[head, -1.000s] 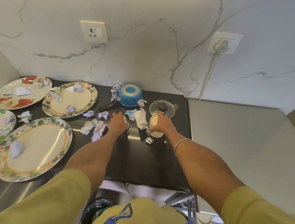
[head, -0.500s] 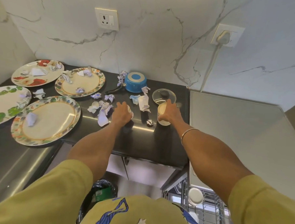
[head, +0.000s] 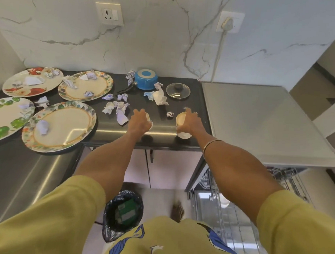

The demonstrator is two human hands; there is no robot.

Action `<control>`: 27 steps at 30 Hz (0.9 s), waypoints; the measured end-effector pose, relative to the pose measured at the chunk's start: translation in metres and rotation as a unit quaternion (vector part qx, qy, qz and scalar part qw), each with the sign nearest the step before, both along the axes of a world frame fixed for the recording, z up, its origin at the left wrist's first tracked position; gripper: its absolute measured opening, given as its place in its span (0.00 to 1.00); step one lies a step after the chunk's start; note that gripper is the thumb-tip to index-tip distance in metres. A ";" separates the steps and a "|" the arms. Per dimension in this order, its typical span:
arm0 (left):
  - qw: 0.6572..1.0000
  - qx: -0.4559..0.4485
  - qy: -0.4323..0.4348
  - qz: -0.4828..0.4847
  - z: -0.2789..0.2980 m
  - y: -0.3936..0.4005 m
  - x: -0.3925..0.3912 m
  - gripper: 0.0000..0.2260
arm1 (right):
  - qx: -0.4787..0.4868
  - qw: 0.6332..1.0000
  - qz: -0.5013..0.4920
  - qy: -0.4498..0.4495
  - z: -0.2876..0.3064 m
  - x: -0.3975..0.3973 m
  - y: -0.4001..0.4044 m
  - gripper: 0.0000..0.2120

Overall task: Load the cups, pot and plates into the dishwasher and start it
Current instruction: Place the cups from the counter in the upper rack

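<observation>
A: Count first. We log four plates on the worktop: a red-flowered plate at the back left, a leaf-bordered plate beside it, a green-leaf plate cut off by the left edge, and a large bordered plate nearest us, overhanging the worktop's front edge.

B: Agreed, four. Cups: we count two. The left hand curls over a pale cup, which it mostly hides; only a sliver shows. The right hand grips a cream cup from the side, fingers wrapped around it, near the front edge.

A: One pot: the blue saucepan sits upside down at the back by the wall, its black handle pointing left. One glass lid lies flat to its right.

B: Crumpled paper scraps: many, on the plates and between them. We cannot give a firm count; several overlap.

A: Dishwasher: the wire rack shows at lower right under the steel surface, partly behind the right arm. One round white item sits in it, too blurred to name.

B: One bin with a black liner stands on the floor below. Two wall sockets; the right one has a plug in it.
</observation>
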State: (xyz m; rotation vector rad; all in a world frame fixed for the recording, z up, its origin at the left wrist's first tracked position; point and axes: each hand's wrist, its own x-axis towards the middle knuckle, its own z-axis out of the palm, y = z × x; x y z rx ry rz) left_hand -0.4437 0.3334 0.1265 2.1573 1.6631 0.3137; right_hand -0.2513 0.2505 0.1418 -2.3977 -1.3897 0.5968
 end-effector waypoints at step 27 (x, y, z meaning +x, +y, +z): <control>0.999 -0.038 -0.021 -0.016 -0.035 -0.256 -0.051 0.20 | -0.013 1.000 0.013 -0.004 -0.026 -0.081 -0.261 0.44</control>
